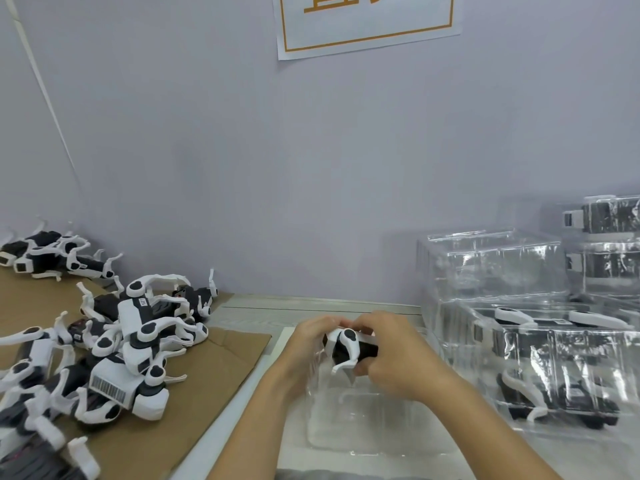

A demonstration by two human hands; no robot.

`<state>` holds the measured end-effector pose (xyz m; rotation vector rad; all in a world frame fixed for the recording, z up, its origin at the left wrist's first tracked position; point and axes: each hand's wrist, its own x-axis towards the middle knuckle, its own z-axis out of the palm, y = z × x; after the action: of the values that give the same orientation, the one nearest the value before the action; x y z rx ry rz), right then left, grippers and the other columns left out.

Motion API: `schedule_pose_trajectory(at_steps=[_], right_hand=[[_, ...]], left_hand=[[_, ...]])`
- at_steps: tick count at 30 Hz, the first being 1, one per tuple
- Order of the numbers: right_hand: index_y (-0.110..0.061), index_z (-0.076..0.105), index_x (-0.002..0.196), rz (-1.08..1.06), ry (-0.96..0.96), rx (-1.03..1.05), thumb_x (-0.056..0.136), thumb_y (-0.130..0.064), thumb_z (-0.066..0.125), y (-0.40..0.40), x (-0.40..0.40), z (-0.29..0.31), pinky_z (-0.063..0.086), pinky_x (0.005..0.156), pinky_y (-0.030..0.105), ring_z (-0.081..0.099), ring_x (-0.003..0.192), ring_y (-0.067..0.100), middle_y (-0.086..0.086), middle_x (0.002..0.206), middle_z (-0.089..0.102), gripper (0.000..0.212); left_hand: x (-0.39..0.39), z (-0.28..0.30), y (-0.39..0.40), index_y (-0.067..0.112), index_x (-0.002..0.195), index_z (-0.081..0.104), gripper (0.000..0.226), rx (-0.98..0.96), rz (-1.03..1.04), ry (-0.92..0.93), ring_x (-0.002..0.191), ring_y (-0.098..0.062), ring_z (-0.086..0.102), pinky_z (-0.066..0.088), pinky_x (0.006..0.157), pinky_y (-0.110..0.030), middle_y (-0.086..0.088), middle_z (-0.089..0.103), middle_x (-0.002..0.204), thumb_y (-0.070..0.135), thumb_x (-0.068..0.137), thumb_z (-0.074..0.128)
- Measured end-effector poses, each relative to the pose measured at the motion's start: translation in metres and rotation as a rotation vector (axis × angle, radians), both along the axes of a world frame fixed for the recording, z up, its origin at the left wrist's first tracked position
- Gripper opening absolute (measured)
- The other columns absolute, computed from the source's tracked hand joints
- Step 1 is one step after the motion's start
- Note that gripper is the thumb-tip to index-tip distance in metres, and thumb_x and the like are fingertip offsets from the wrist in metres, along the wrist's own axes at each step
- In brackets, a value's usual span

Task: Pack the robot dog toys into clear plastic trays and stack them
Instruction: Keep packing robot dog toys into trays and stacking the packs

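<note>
One head-worn wide-angle view looks forward and down, close over the worktop (311,306), toward the wall (277,168) behind.

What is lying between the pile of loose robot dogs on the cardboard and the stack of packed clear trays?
In the head view, both hands, left hand and right hand, hold one robot dog toy above an open clear tray, between pile and stack.

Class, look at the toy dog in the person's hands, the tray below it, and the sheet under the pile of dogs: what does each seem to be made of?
Robot dog toy: looks like hard moulded plastic, white and black, smooth with a slight sheen.
Tray: thin clear plastic, glossy; the table shows through and its edges glint.
Sheet: brown, matt, flat, probably cardboard.
</note>
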<state>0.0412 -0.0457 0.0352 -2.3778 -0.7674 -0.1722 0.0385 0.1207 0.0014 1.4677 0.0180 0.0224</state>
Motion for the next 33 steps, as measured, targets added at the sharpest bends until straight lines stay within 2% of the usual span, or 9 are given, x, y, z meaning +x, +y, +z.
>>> schedule_pose_trajectory(at_steps=[4, 10, 15, 17, 20, 24, 26, 29, 33], right_hand=[[-0.025, 0.068, 0.087, 0.020, -0.027, 0.000, 0.071, -0.025, 0.079, -0.0004, 0.0017, -0.0013, 0.052, 0.074, 0.038, 0.060, 0.082, 0.014, -0.008, 0.084, 0.065, 0.020], [-0.022, 0.065, 0.080, 0.034, -0.033, -0.039, 0.071, -0.022, 0.078, -0.0018, 0.0027, -0.0003, 0.052, 0.071, 0.038, 0.060, 0.079, 0.019, -0.003, 0.082, 0.064, 0.016], [-0.024, 0.066, 0.088, 0.006, -0.056, -0.104, 0.074, -0.028, 0.076, -0.0004, 0.0008, 0.0004, 0.049, 0.069, 0.035, 0.059, 0.084, 0.018, -0.007, 0.088, 0.061, 0.018], [-0.025, 0.066, 0.095, -0.006, -0.087, -0.144, 0.076, -0.028, 0.073, 0.0012, -0.0003, 0.0006, 0.045, 0.068, 0.032, 0.059, 0.089, 0.018, -0.008, 0.093, 0.060, 0.020], [-0.029, 0.068, 0.103, 0.002, -0.066, -0.100, 0.074, -0.026, 0.075, 0.0014, 0.0002, -0.0005, 0.048, 0.077, 0.034, 0.058, 0.092, 0.016, -0.009, 0.094, 0.062, 0.029], [-0.041, 0.070, 0.101, 0.006, -0.029, -0.022, 0.073, -0.027, 0.078, -0.0001, 0.0020, -0.0045, 0.030, 0.079, 0.034, 0.039, 0.097, 0.009, -0.011, 0.088, 0.065, 0.032], [-0.035, 0.071, 0.093, 0.012, -0.040, -0.039, 0.072, -0.025, 0.078, 0.0003, 0.0033, -0.0042, 0.040, 0.080, 0.036, 0.047, 0.093, 0.013, -0.008, 0.084, 0.065, 0.025], [-0.025, 0.070, 0.086, -0.001, -0.044, -0.096, 0.072, -0.023, 0.078, -0.0010, 0.0044, -0.0014, 0.050, 0.075, 0.037, 0.057, 0.085, 0.018, -0.004, 0.083, 0.064, 0.016], [-0.030, 0.070, 0.100, -0.026, 0.030, -0.121, 0.070, -0.021, 0.083, -0.0067, 0.0083, -0.0024, 0.047, 0.065, 0.022, 0.060, 0.088, 0.013, -0.007, 0.098, 0.064, 0.034]], left_hand=[[-0.0034, 0.0007, 0.0008, 0.005, 0.101, 0.073, 0.034, -0.029, -0.032, -0.061, 0.091, -0.032, 0.065, 0.049, 0.082, -0.043, -0.019, 0.070, 0.099, 0.023, 0.075, 0.062], [-0.0029, 0.0019, 0.0020, 0.009, 0.097, 0.073, 0.024, 0.036, -0.051, -0.084, 0.090, -0.032, 0.062, 0.044, 0.085, -0.046, -0.016, 0.070, 0.096, 0.017, 0.077, 0.062], [-0.0052, 0.0046, 0.0024, 0.016, 0.088, 0.074, 0.018, 0.060, -0.071, -0.092, 0.081, -0.024, 0.064, 0.048, 0.079, -0.039, -0.011, 0.070, 0.088, 0.015, 0.076, 0.061], [-0.0057, 0.0044, 0.0038, 0.015, 0.091, 0.074, 0.020, 0.048, -0.072, -0.095, 0.083, -0.025, 0.064, 0.047, 0.082, -0.041, -0.012, 0.070, 0.091, 0.015, 0.075, 0.062], [-0.0052, 0.0020, 0.0067, 0.008, 0.104, 0.069, 0.032, -0.028, -0.067, -0.073, 0.088, -0.030, 0.064, 0.047, 0.084, -0.043, -0.017, 0.070, 0.102, 0.013, 0.073, 0.064], [-0.0045, -0.0005, 0.0081, 0.007, 0.110, 0.066, 0.036, -0.114, -0.077, -0.036, 0.089, -0.033, 0.065, 0.053, 0.079, -0.040, -0.020, 0.071, 0.109, 0.012, 0.074, 0.067], [-0.0039, -0.0001, 0.0078, 0.009, 0.106, 0.069, 0.032, -0.059, -0.068, -0.049, 0.086, -0.031, 0.065, 0.053, 0.077, -0.039, -0.017, 0.072, 0.103, 0.015, 0.074, 0.067], [-0.0033, 0.0024, 0.0052, 0.016, 0.093, 0.074, 0.021, 0.065, -0.039, -0.078, 0.089, -0.029, 0.063, 0.046, 0.085, -0.044, -0.012, 0.072, 0.097, 0.018, 0.073, 0.068], [-0.0038, 0.0060, 0.0009, 0.024, 0.085, 0.075, 0.021, 0.216, -0.066, -0.084, 0.088, -0.020, 0.067, 0.051, 0.084, -0.034, -0.006, 0.074, 0.098, 0.012, 0.070, 0.067]])
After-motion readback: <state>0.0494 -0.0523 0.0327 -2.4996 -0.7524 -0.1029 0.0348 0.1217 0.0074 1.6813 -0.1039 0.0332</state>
